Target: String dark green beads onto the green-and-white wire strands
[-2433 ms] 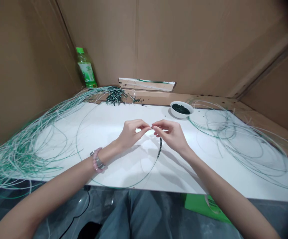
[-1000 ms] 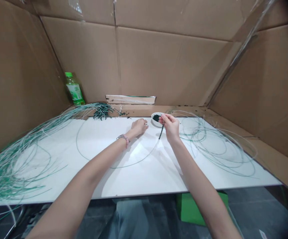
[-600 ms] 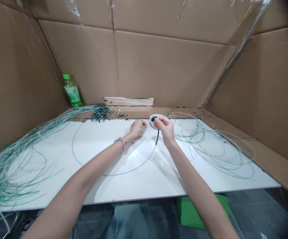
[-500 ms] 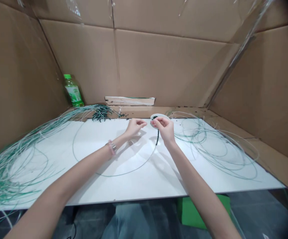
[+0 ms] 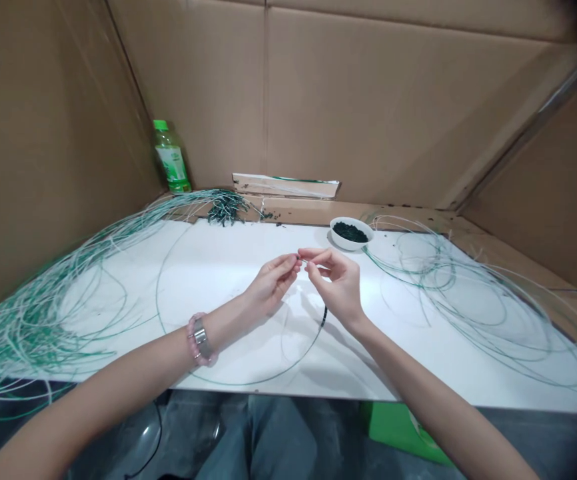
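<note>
My left hand [image 5: 272, 285] and my right hand [image 5: 335, 283] meet above the white board [image 5: 248, 360], fingertips almost touching. Both pinch the thin end of a green-and-white wire [image 5: 248, 382], though what lies inside the pinch is too small to see clearly. The wire drops from my right hand in a wide loop across the board. A short row of black beads [image 5: 324, 317] sits on it just below my right hand. A white bowl of dark beads [image 5: 349, 233] stands beyond my right fingers, out of reach of touch.
Large tangles of green-and-white wire [image 5: 43, 320] spread left, and more coils [image 5: 473, 300] lie right. A bunch of beaded strands [image 5: 225, 208] rests at the back edge. A green-capped bottle [image 5: 171, 157] stands in the corner of the cardboard walls [image 5: 393, 107].
My right hand has come back from the bowl toward the middle, and my left hand has lifted to meet it. The head view has tilted lower and closer.
</note>
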`<state>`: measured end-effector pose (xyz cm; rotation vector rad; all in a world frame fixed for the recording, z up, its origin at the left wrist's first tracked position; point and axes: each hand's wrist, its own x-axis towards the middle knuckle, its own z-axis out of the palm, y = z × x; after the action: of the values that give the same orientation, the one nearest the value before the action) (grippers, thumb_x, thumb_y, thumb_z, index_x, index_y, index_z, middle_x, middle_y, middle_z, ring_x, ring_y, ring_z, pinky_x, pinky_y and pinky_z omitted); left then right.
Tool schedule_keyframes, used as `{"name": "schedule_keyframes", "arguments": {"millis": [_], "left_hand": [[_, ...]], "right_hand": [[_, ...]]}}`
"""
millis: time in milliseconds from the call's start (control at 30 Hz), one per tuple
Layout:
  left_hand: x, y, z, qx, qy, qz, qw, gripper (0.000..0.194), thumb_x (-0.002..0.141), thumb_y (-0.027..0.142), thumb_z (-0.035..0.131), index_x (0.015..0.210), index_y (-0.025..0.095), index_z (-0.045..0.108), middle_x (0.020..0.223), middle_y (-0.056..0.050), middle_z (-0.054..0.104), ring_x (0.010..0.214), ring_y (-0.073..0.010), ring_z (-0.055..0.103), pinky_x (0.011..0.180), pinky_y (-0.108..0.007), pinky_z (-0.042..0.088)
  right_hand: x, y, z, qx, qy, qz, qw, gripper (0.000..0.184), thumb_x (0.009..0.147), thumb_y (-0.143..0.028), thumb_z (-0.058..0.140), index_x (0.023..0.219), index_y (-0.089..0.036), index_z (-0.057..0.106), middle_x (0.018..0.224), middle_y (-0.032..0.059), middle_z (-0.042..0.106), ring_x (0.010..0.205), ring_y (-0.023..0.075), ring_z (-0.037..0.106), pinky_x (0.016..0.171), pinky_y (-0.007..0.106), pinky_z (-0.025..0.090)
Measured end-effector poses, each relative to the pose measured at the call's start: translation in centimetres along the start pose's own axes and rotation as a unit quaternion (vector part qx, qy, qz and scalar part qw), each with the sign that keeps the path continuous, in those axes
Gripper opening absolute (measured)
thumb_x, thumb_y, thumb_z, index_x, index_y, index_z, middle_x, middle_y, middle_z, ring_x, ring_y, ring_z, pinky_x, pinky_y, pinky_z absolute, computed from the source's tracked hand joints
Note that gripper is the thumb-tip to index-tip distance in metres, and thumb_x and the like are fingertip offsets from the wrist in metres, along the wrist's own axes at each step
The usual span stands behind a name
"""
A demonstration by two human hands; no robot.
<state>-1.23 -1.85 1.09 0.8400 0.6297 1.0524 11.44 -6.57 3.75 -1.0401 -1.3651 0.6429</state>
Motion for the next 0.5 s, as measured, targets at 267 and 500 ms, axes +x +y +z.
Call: {"name": "schedule_keyframes", "arguments": {"millis": [267,500], "left_hand": [[-0.9,0.2,0.8,-0.116,0.021,-0.089,0.989,0.008,0.078,0.008,0.066,0.073,0.013,0.068,0.069,0.001,0.067,0.064,-0.0021,0.062,0.067,-0.009,0.051],[-1.3,0.1,0.9,-0.167,0.009,-0.071,0.983,0.002,0.074,0.009,0.071,0.075,0.008,0.069,0.07,-0.002,0.069,0.065,-0.0042,0.065,0.068,-0.01,0.051]], "right_hand": [[-0.1,0.0,0.1,-0.005,0.004,0.005,1.0,0.012,0.075,-0.022,0.066,0.067,-0.017,0.057,0.088,0.0084,0.073,0.085,0.0179,0.07,0.062,0.024,0.056],[-0.3,0.2,0.1,-0.014,-0.002,-0.003,1.0,0.013,0.074,-0.022,0.068,0.066,-0.018,0.058,0.089,0.0069,0.073,0.086,0.0175,0.07,0.061,0.022,0.056]]}}
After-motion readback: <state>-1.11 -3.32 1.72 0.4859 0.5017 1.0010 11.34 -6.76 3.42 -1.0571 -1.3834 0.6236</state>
